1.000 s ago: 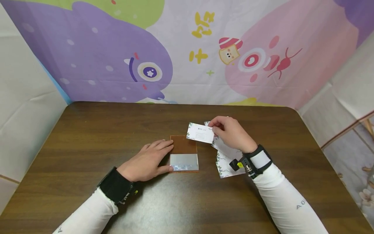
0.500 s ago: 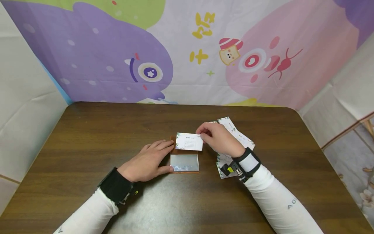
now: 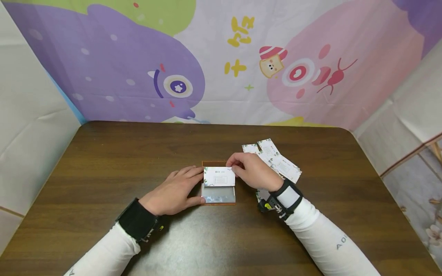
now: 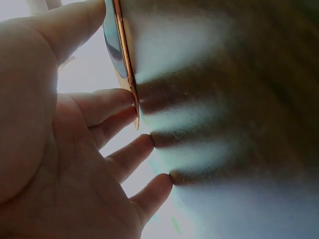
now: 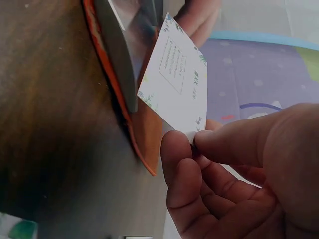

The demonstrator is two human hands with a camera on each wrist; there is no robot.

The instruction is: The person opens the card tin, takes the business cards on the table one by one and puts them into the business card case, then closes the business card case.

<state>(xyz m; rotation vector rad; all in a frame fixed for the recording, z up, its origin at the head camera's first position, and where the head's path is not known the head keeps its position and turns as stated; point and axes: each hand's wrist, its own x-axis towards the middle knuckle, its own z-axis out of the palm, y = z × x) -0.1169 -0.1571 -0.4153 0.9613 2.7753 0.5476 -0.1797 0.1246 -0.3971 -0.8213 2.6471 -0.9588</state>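
A white business card (image 3: 219,176) with leaf-patterned corners is pinched by its right end between the thumb and fingers of my right hand (image 3: 253,168). In the head view it overlaps an opened brown card holder (image 3: 218,204), just above the holder's clear plastic sleeve (image 3: 221,195). The right wrist view shows the card (image 5: 174,74) tilted over the holder's orange-brown edge (image 5: 112,82). My left hand (image 3: 174,191) lies with fingers spread at the holder's left side. In the left wrist view its fingertips touch the holder's edge (image 4: 130,74) and the tabletop.
Several more leaf-patterned cards (image 3: 284,165) lie loosely overlapping on the wooden table (image 3: 138,149) to the right, partly under my right hand and wrist. A cartoon-print cloth (image 3: 221,96) hangs behind the table's far edge.
My right hand has carried the card left and toward me, from beside the other cards to over the holder, nearing the sleeve. The left hand has stayed put.
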